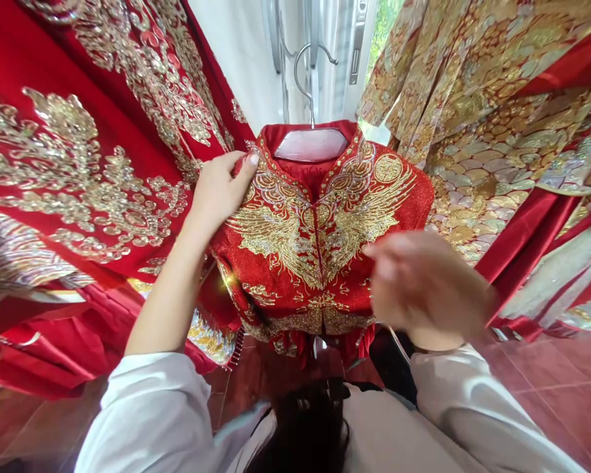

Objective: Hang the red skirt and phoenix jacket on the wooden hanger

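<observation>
Dark hair (308, 427) fills the bottom middle of the view, with white sleeves (152, 407) to either side of it, pushed back from both forearms; beyond them hangs the red jacket (320, 243), facing the camera at the centre of the picture, its front thick with gold and silver embroidery of winged birds on either side of the middle seam, a round gold medallion near its collar on the right side of the view; it hangs on a pale hanger (311, 144) whose metal hook rises toward a white window frame (325, 46) behind; the left hand (221, 190) is raised to the jacket's shoulder on the left side of the view, just beside the collar, its fingers curled round the cloth edge and the thumb pressed on the front, so that it pinches the shoulder fabric; the right hand (423, 282) is lower, in front of the jacket's lower edge on the right side of the view, so blurred that I cannot tell whether its fingers are spread or closed, nor whether they touch the cloth; a large red robe (79, 164) with gold cloud and scroll embroidery hangs close on the left, its cloth running behind the left forearm; a gold robe (497, 131) with a scale pattern and red lining hangs on the right, near the jacket's sleeve; reddish floor (561, 387) tiles show at the lower right, below the robes.
</observation>
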The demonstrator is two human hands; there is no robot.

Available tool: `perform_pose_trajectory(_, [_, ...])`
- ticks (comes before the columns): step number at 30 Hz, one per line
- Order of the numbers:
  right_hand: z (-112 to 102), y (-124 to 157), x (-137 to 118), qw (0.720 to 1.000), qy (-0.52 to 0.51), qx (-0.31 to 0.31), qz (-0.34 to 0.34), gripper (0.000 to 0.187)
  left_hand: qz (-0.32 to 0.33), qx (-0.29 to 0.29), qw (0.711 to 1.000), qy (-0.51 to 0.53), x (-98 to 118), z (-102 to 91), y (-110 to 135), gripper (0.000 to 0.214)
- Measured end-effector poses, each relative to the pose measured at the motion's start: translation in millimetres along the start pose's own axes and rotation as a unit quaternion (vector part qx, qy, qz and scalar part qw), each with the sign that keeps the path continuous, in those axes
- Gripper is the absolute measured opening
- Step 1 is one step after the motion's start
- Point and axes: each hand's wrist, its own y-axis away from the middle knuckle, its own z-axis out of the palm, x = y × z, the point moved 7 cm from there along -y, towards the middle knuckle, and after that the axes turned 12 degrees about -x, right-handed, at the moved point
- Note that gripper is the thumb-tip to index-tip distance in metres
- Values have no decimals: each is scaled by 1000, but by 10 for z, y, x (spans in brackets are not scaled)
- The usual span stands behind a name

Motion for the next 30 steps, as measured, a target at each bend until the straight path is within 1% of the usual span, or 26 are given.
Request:
perform_pose_trajectory(1, [231,-225,188,999,3,46,7,16,-26,23,999,-26,-11,-12,82,47])
perform_pose_trajectory(2, [503,-411,424,997,-15,52,52,14,-54,34,997,-42,-28,-9,164,48])
perform_pose_trajectory(3, [791,-544,637,994,-44,25,94,15,-76,34,995,-50,-48,8,238,50])
perform_pose_trajectory(4, [1031,-605,817,988,-64,3,138,17,-92,27,994,-53,-68,34,299,52])
perform_pose_trajectory(5, [1217,-603,960,980,-81,-12,181,19,-101,17,993,-55,-87,60,345,53])
perform_pose_trajectory(6, [1340,-558,1055,972,-94,-13,214,18,-106,11,993,-58,-105,82,376,52])
perform_pose_trajectory(8, [1428,-407,1141,958,-119,21,261,14,-109,5,992,-62,-137,108,399,51])
perform_pose_trajectory(11, [1446,-244,1125,937,-191,60,286,12,-102,6,993,-60,-154,127,379,50])
perform_pose_trajectory(14, [1480,-245,1112,924,-234,60,295,10,-91,15,995,-48,-130,134,364,49])
perform_pose_trajectory(17, [1533,-297,1199,917,-239,64,312,15,-87,18,996,-31,-103,140,382,48])
perform_pose_trajectory(19, [1582,-305,1271,911,-252,61,322,13,-87,20,996,-31,-89,135,405,47])
perform_pose_trajectory(21, [1617,-250,1304,903,-270,59,328,8,-89,25,994,-51,-76,119,426,46])
perform_pose_trajectory(23, [1626,-82,1289,892,-290,69,340,8,-91,30,992,-81,-63,97,437,47])
perform_pose_trajectory(24, [1619,59,1264,884,-301,80,349,10,-92,31,991,-92,-58,88,439,49])
perform_pose_trajectory(26, [1615,469,1194,857,-327,97,386,18,-90,29,990,-101,-50,79,447,51])
perform_pose_trajectory(27, [1618,738,1151,837,-340,102,417,22,-85,28,991,-100,-43,78,458,52])
perform_pose_trajectory(28, [1641,1042,1103,810,-351,93,460,26,-79,30,992,-99,-35,79,479,52])
perform_pose_trajectory(30, [1692,1728,978,738,-351,57,573,32,-69,44,991,-103,-22,82,551,56])
